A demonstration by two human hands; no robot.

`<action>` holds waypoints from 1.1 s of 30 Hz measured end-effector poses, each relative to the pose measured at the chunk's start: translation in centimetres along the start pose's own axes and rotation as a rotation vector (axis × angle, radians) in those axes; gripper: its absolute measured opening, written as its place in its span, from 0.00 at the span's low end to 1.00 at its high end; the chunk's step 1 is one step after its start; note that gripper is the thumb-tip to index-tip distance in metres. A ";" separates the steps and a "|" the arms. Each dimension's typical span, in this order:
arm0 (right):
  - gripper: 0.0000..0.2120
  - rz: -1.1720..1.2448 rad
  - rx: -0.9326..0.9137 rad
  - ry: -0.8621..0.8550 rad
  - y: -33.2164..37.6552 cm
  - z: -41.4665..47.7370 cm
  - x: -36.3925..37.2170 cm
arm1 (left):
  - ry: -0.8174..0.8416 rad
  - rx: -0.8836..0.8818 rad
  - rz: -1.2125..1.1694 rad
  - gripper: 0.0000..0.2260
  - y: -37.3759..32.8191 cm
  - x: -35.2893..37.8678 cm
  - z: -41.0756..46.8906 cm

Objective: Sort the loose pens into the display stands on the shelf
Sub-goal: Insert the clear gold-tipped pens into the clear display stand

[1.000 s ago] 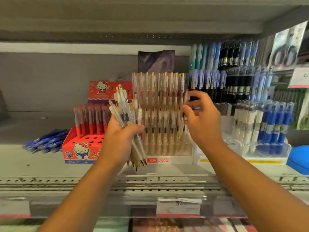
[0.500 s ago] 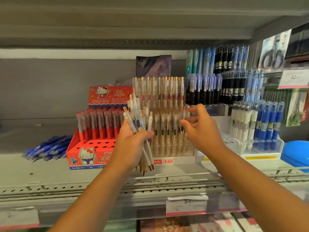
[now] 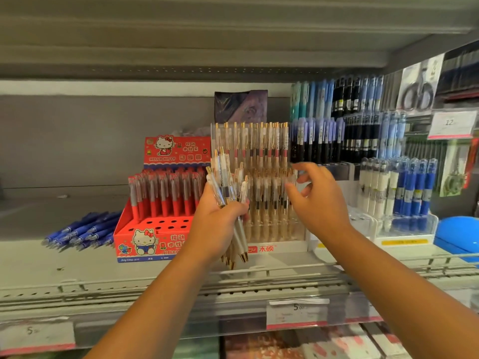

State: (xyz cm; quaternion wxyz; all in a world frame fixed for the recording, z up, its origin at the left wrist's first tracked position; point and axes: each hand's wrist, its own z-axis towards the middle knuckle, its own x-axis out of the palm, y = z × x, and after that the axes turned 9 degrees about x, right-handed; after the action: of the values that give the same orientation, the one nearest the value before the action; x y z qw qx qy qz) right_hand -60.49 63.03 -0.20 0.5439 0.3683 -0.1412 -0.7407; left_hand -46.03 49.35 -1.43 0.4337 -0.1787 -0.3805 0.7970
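Held pens (image 3: 228,193): clear and white barrels, tipped and clipped in gold.
Middle stand (image 3: 285,248): white base, lettered in red.
Box stand (image 3: 124,240): red, printed with a white cartoon cat.
Loose pens (image 3: 80,230), shelf's left end: dark blue.
Shelf (image 3: 51,270): pale grey.

Your shelf (image 3: 77,270) is a pale grey board with a slotted front rail. Toward nine o'clock a heap of loose blue pens (image 3: 80,233) lies flat on it, just beside the red cartoon-cat stand (image 3: 153,244). That stand's back rows hold red pens upright, and open holes show in its front rows. At its three o'clock side sits the clear stand (image 3: 280,248) of gold-trimmed pens. Farther toward three o'clock a second clear stand (image 3: 404,229) carries white and blue pens, with a tiered rack (image 3: 337,141) of dark and blue pens behind it. A rounded blue object (image 3: 458,237) sits at the far three o'clock edge. Price labels (image 3: 295,313) hang on the rail at six o'clock.
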 end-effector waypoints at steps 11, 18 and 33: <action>0.14 0.709 0.258 0.503 5.7 -2.3 0.9 | 0.101 0.099 0.001 0.21 0.2 0.1 0.3; 0.11 0.753 0.330 0.476 5.5 -2.3 0.7 | 0.120 0.110 0.039 0.20 0.5 0.1 0.3; 0.08 0.892 0.441 0.128 4.3 -0.4 -0.5 | -0.046 0.085 0.175 0.17 0.0 0.2 0.4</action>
State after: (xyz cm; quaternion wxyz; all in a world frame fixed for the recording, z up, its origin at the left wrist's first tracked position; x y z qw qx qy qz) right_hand -57.08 61.98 2.35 0.7243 0.4231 -0.4043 -0.3646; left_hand -46.37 49.29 -1.19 0.3607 -0.1745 -0.3392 0.8511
